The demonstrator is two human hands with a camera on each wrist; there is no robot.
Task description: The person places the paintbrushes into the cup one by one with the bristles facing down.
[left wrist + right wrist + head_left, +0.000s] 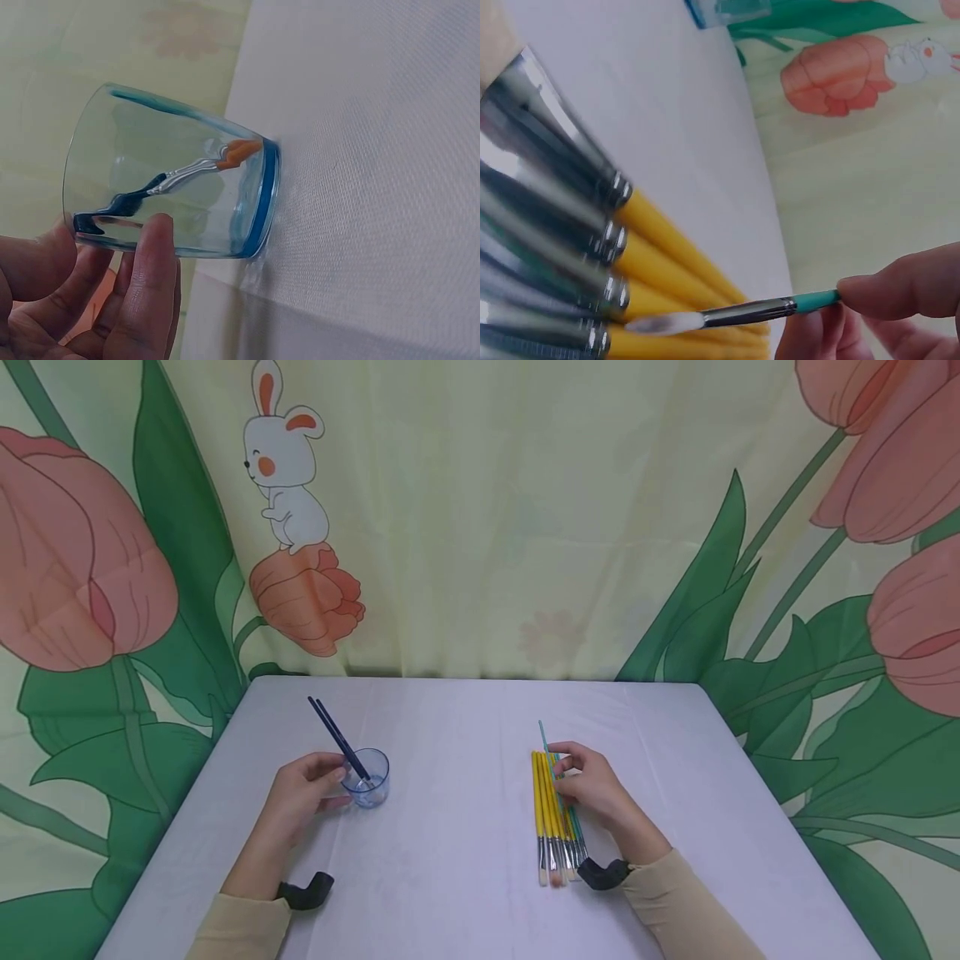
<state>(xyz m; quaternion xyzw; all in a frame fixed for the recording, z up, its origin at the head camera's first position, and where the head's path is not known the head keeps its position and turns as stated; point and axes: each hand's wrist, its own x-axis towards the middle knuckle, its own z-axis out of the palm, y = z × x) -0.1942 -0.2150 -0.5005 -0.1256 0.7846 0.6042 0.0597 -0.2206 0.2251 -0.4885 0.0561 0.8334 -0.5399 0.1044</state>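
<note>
My left hand (300, 793) grips the side of a clear bluish glass (382, 777) standing on the table. Two dark blue paintbrushes (332, 730) lean in it, handles up and to the left. Through the glass wall in the left wrist view, orange bristles (241, 152) show near the bottom. Over on the right, my right hand (597, 789) pinches a thin teal paintbrush (816, 301) between thumb and fingers. Its pale bristle tip points back over a row of yellow-handled paintbrushes (538, 793), which lie side by side with bristles toward me. The hand partly hides that row.
A white cloth covers the table (450, 860). Behind its far edge hangs a curtain (480, 527) printed with tulips and a rabbit. Black wrist devices (307, 892) sit at both cuffs, the right one beside the bristle ends of the row.
</note>
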